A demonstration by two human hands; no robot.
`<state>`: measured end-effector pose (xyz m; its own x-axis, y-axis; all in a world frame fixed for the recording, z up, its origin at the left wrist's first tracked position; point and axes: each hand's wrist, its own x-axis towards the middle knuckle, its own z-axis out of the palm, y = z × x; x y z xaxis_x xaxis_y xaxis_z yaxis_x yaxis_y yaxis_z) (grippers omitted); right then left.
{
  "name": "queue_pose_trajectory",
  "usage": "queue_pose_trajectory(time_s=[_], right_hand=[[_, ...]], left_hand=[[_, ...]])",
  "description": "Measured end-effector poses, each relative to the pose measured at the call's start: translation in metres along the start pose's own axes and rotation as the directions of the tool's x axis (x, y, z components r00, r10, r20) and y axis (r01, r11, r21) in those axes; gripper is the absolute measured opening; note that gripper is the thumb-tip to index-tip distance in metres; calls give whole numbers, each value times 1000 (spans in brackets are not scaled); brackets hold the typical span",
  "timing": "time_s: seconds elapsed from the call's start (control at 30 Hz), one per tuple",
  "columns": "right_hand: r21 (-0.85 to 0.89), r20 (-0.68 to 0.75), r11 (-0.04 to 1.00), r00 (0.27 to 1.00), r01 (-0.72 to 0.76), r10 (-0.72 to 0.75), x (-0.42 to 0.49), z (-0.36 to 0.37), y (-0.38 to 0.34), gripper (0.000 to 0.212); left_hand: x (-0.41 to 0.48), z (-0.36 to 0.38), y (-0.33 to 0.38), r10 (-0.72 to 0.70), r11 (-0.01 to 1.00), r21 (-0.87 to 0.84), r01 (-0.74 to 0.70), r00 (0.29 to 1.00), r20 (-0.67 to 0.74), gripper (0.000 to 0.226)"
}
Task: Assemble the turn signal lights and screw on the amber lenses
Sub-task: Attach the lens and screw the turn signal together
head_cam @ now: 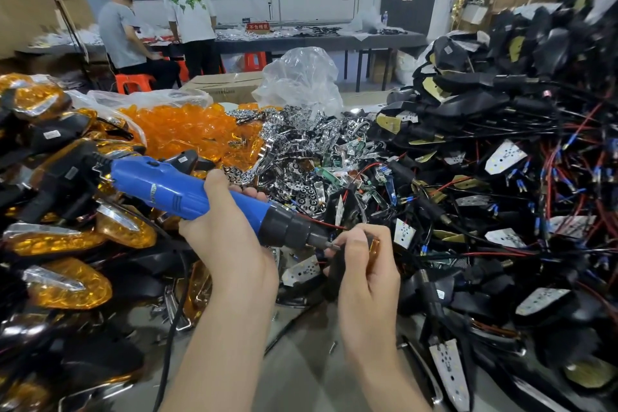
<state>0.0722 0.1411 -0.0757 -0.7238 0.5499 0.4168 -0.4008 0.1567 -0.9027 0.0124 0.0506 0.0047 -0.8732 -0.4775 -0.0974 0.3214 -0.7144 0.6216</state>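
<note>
Left hand (230, 244): fingers and thumb are wrapped around the barrel of the blue electric screwdriver (187, 191), which is held slanting down towards 4 o'clock.
Right hand (368, 264): fingers are curled around the turn signal light (336, 274); the black housing is seen at the hand's 9 o'clock.
Amber lens (375, 247): only an edge is shown, at the right hand's 12 o'clock, against the fingers.
Screwdriver bit (329, 244): it is set against the held light, just beside the right thumb.
Finished lights (67, 278): these are heaped at 9 o'clock of the hands, amber faces up.
Wired black housings (485, 104): these are piled high from 1 to 4 o'clock, tangled with red and black wires; white LED boards (505, 157) are scattered among them.
Chrome reflectors (301, 144): a loose heap is seen at 12 o'clock, beyond the hands.
Loose amber lenses (180, 130): these are massed in a clear bag at 11 o'clock.
Crumpled plastic bag (301, 77): it is raised behind the reflectors.
Two people (190, 10): they are turned towards a far bench at 11 o'clock.
</note>
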Motion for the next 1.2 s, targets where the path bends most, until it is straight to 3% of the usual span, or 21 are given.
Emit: queue_pose_trajectory(time_s=[0.27,0.43,0.63,0.73,0.9,1.03,1.13,1.2], right_hand=[[-56,-16,998,999,41,-42,-3,-3,-3,27],[-26,33,999,999,41,-40,-3,-5,-6,27],[77,-43,997,999,0,3,1,-14,-13,28],[128,-28,992,1000,6,-2,-2,-13,-25,27],[234,169,970,985,-70,30,-4,6,-53,30],[215,316,966,946,-145,72,6,31,-81,33],[215,302,968,952,-126,57,11,46,-98,31],[276,251,951,966,-138,67,15,56,-106,29]], left_hand=[[1,-1,0,-18,999,36,18,1000,6,33],[5,-1,5,-78,996,44,79,997,-19,45],[28,2,23,-160,968,197,156,987,6,17],[38,-4,23,-218,883,436,175,975,50,25],[29,-17,9,-306,594,800,90,944,121,29],[27,-27,2,-420,422,907,12,888,184,37],[18,-25,30,-370,391,910,-135,883,290,28],[12,-26,57,-316,424,872,-244,863,394,25]])
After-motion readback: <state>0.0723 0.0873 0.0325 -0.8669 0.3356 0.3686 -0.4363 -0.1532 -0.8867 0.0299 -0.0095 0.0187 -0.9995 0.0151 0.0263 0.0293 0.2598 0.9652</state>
